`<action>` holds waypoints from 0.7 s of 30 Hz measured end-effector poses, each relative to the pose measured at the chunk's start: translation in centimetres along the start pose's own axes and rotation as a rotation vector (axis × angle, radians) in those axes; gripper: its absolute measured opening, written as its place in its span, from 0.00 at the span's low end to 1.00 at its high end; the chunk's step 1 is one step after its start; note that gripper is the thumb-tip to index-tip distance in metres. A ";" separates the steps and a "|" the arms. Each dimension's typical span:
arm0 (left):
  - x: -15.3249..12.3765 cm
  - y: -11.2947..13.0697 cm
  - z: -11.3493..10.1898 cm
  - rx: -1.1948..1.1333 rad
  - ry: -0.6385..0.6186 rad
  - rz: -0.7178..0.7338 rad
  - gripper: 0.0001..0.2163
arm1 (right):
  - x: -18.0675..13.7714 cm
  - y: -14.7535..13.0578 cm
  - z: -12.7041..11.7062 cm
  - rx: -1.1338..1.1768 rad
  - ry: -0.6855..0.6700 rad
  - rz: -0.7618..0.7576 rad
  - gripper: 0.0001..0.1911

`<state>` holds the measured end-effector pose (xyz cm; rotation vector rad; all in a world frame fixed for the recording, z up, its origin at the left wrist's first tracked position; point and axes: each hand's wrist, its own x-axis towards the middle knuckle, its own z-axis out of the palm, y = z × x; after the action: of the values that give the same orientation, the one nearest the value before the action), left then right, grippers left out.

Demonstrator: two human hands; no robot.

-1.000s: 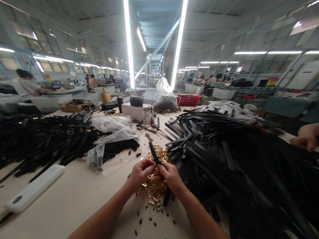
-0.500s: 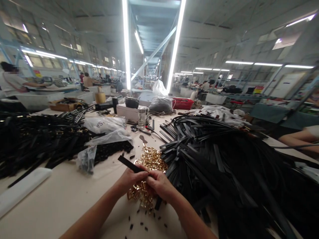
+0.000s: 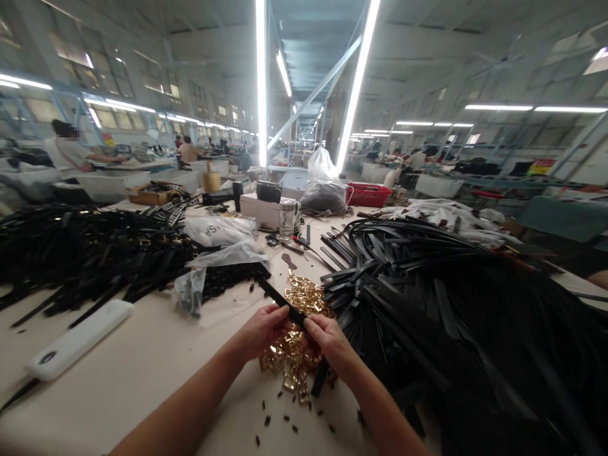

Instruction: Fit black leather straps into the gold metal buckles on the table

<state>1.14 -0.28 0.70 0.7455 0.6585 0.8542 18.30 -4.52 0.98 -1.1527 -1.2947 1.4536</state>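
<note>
A flat, narrow black strap (image 3: 278, 297) is being held over the heap of gold-coloured buckles (image 3: 308, 294), its free end slanting up and away past the heap's left edge. It is being pinched between thumb and fingers by the left hand (image 3: 266, 328), and close beside that by the thumb and fingers of the right hand (image 3: 329, 339); the fingertips underneath are being hidden. Below the right hand, at the heap's near right edge, a black strip (image 3: 320, 378) is showing; whether it is being held too cannot be told. The heap is being made up of hard, glossy, open rectangular frames. Nearer than the heap, small black oblong bits (image 3: 294, 429) are being borne by the smooth, pale tabletop (image 3: 190, 411). Right of the heap, the surface is being covered by a mass of long, bendy black strips (image 3: 403, 291). Left of the heap, black pieces are being partly covered by a crinkled, translucent plastic bag (image 3: 221, 231). Farther left of it, a smooth white round-cornered device (image 3: 83, 342) is being supported. Beyond the heap, a clear cylindrical jar (image 3: 287, 223) is being kept upright.
</note>
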 end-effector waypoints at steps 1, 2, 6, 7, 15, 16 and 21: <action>0.1 0.1 0.0 0.009 0.004 -0.008 0.15 | 0.0 0.1 0.0 -0.009 -0.007 0.008 0.24; 0.1 0.1 0.0 0.020 0.011 -0.020 0.15 | 0.0 0.2 0.0 -0.012 -0.019 0.019 0.25; 0.1 0.1 0.0 0.062 0.031 -0.077 0.16 | -0.2 0.3 0.3 0.003 -0.079 0.064 0.24; 0.1 0.0 0.0 0.071 0.028 -0.085 0.16 | -0.3 0.3 0.3 -0.002 -0.096 0.072 0.23; -0.2 -0.3 0.4 0.093 0.007 -0.099 0.13 | -0.1 0.5 0.1 -0.092 -0.093 0.078 0.16; -0.3 -0.3 0.6 0.086 0.013 -0.089 0.13 | -0.1 0.5 0.2 -0.110 -0.070 0.075 0.15; -0.5 -0.6 1.6 0.058 0.060 -0.044 0.10 | -0.2 0.3 0.4 -0.259 0.064 0.016 0.12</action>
<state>2.39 -1.47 1.26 0.7569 0.7534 0.8232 17.95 -4.82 0.72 -1.3684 -1.4618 1.2752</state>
